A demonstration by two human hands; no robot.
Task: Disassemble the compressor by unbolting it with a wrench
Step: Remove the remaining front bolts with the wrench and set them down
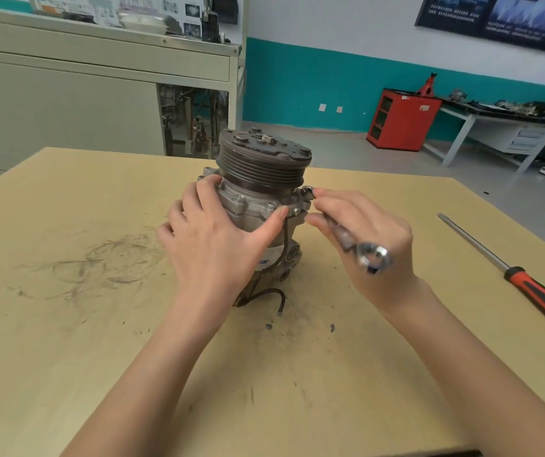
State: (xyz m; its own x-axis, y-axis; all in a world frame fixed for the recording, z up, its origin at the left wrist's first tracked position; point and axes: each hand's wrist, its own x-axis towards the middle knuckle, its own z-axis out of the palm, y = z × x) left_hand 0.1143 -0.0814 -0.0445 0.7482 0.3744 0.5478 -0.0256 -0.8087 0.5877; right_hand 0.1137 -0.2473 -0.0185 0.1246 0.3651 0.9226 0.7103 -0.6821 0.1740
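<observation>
1. The compressor (pixel 258 199) stands upright mid-tabletop (pixel 99 341), pulley (pixel 264 166) on top.
2. The left hand (pixel 211 249) wraps round its body.
3. The right hand (pixel 373 225) grips the wrench (pixel 343 237), far end at the flange, ring end pointing toward the person.

Grey compressor (pixel 258 209) upright, pulley (pixel 261 166) topmost; steel wrench (pixel 345 239) slanted, tip at its right side.

the compressor (pixel 251 206) has a matt, rough-cast grey metal body; its pulley (pixel 264 169) is darker metal, dull and ribbed. the wrench (pixel 347 239) is bright, glossy metal. the table (pixel 66 341) is a smooth matt tan board smeared with dark scuffs. the screwdriver (pixel 508 271) has a dull metal shaft and a smooth orange-and-black plastic-looking handle.
</observation>
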